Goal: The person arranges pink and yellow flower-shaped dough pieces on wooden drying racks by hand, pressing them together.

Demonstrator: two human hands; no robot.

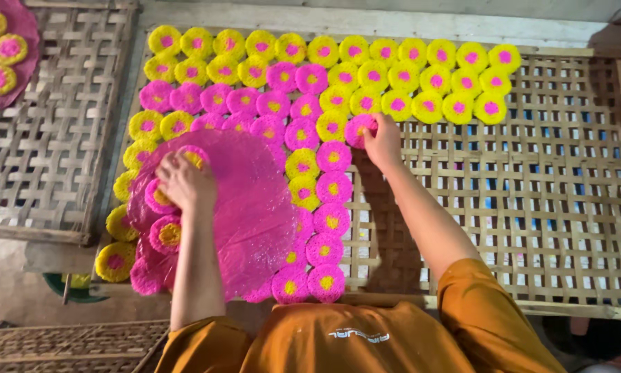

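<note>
1. Centrally, slightly above the middle of the frame, the right hand (383, 141) is seen with its fingers pinched narrowly on a pink disc with a yellow centre (359, 130), which is held at the edge of the laid-out rows.
2. Left of centre, the left hand (185, 181) is laid palm-down, fingers curled, on a pink plastic sheet (248, 200); another disc (194, 156) is touched by its fingertips, though whether it is actually gripped cannot be told.
3. A few more discs are carried on that sheet beside the left hand, at the lower left of the sheet.
4. Both hands are placed over a woven bamboo tray (531, 207) that fills most of the frame.
5. Across the top of the tray, rows of yellow discs with pink centres (407, 76) are set edge to edge.
6. Below and left of these, pink discs with yellow centres (328, 221) are arranged, with one column running down to the lower middle.
7. At the upper left, a second woven tray (55, 124) is seen, and a further pink sheet with discs (3, 55) lies on its corner.
8. At the bottom, orange sleeves (476, 318) are visible.
</note>
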